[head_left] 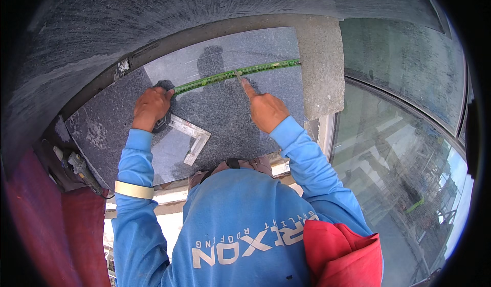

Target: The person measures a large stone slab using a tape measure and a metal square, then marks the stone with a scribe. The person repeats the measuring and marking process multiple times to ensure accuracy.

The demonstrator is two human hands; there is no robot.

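A green tape measure blade (204,80) lies stretched across a dark grey stone slab (230,118), running to the slab's right edge. My left hand (149,108) is closed around the black tape measure case (164,86) at the blade's left end. On the right, my right hand (268,111) has its index finger extended along a thin, pale pencil-like stick (238,75), whose tip meets the blade near its middle. Below the case rests an L-shaped metal square (198,140), its surface worn and whitish.
A rough concrete block (322,64) borders the slab on the right, with glass panels (394,149) beyond it. At the lower left sits a corded power tool (79,164) beside red cloth (84,225). A pale yellow ring (134,189) encircles my left sleeve.
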